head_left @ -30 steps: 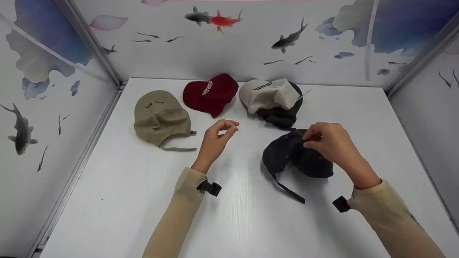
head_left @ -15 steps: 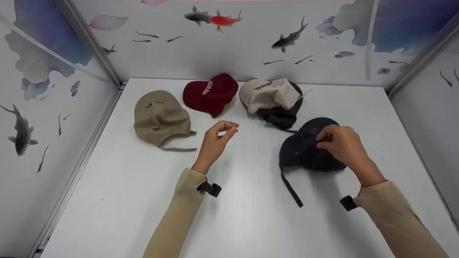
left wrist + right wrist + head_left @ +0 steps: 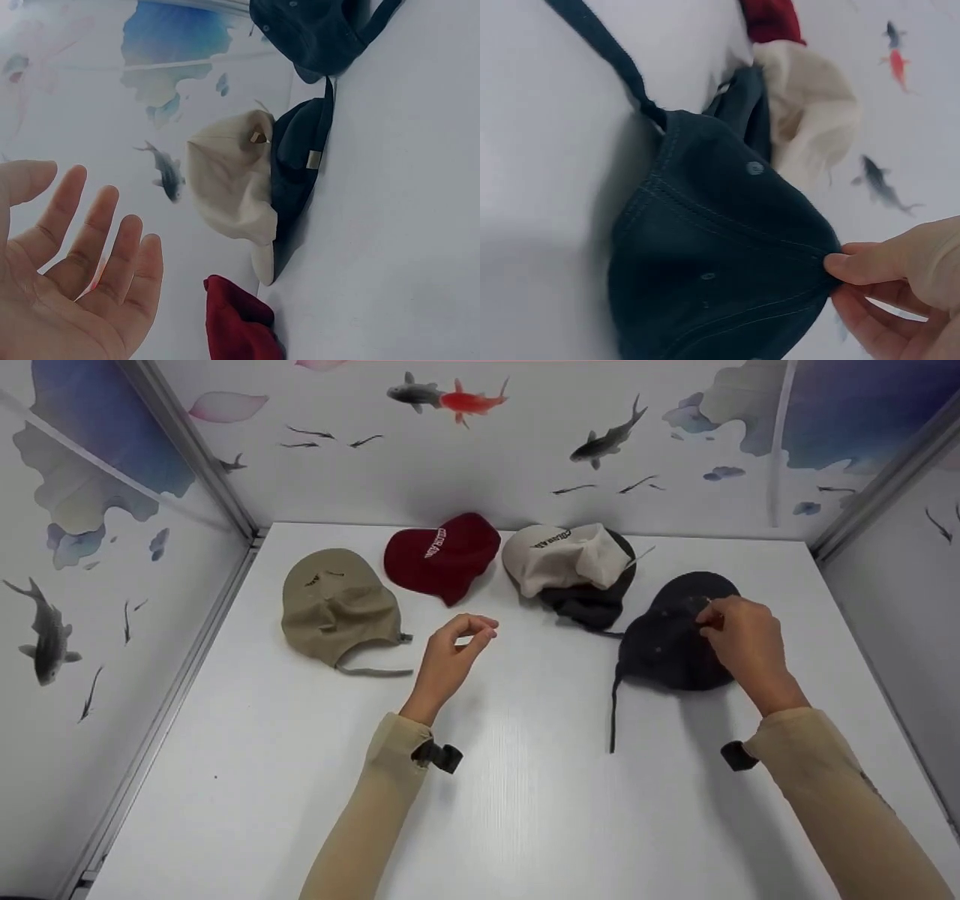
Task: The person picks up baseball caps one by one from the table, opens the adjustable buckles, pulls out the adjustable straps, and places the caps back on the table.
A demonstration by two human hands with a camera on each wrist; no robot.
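My right hand (image 3: 750, 649) pinches the crown of a dark navy baseball cap (image 3: 667, 641) at the right side of the table. In the right wrist view thumb and fingertips grip the top of this navy cap (image 3: 727, 240), its strap trailing off to one side. My left hand (image 3: 454, 660) hovers over the middle of the table, holding nothing. Its fingers are relaxed and slightly bent in the left wrist view, apart from every cap.
A khaki cap (image 3: 337, 607) lies at the left, a dark red cap (image 3: 446, 555) beside it at the back. A beige cap (image 3: 559, 559) rests on a black cap (image 3: 592, 611). Printed walls (image 3: 510, 457) enclose the white table (image 3: 480, 810).
My right hand has carried the navy cap to the right and toward the back wall. The cap has turned, so its crown shows more fully. My left hand has stayed in place.
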